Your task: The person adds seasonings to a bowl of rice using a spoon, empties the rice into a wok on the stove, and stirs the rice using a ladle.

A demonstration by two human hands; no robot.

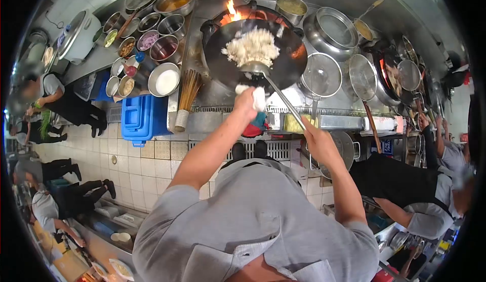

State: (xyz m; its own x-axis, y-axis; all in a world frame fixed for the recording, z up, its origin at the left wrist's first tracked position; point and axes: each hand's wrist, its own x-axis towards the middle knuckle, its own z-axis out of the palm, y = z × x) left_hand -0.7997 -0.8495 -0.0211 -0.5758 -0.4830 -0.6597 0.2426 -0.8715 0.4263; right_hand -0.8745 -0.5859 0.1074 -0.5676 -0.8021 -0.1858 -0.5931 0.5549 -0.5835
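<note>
Two hands are closed: the left hand point(245, 104) clutches a white cloth point(258, 99) at the near rim of the wok point(218, 71), presumably against heat; rightward, the right hand point(320, 140) grips the long ladle point(283, 98), likely for distance. Pale food point(253, 46) is mid-wok.

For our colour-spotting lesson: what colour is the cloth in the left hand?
The cloth is white, seen best in the head view.

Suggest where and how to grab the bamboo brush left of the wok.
Probably by the pale butt end, coming from the wearer's side: the bamboo brush lies with that narrower end toward the wearer, while its bristles fan out the other way, beside the wok.
</note>
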